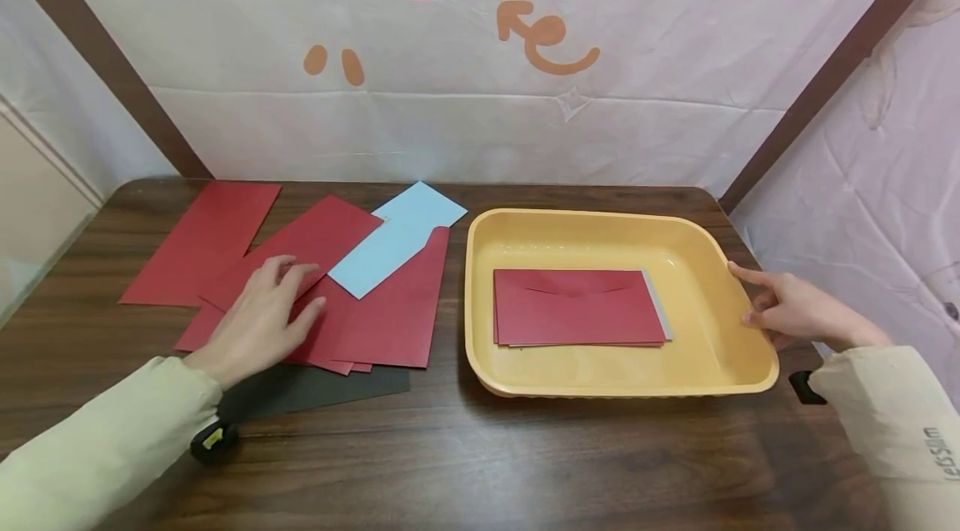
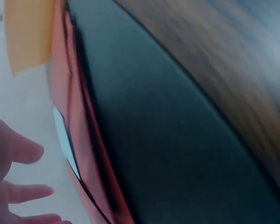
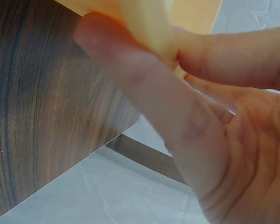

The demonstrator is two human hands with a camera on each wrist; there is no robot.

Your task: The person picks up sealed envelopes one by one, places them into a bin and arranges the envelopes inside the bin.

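Note:
My left hand (image 1: 262, 318) hovers over a spread of red envelopes (image 1: 390, 318) on the left of the table, fingers loosely bent and holding nothing. A light blue envelope (image 1: 397, 239) lies across the red ones, and a dark green-black envelope (image 2: 144, 121) lies beneath them on the near side. At the right, my right hand (image 1: 798, 306) pinches the right rim of a yellow tray (image 1: 720, 348), thumb inside and fingers outside, as the right wrist view also shows. Inside the tray a neat stack of red envelopes (image 1: 577, 310) lies flat, with a grey edge (image 1: 658, 306) showing at its right.
The brown wooden table (image 1: 480, 464) ends at a white printed cloth (image 1: 465, 131) hanging behind it. Another pale cloth (image 1: 847, 156) hangs at the right side. A single red envelope (image 1: 206, 243) lies at the far left of the spread.

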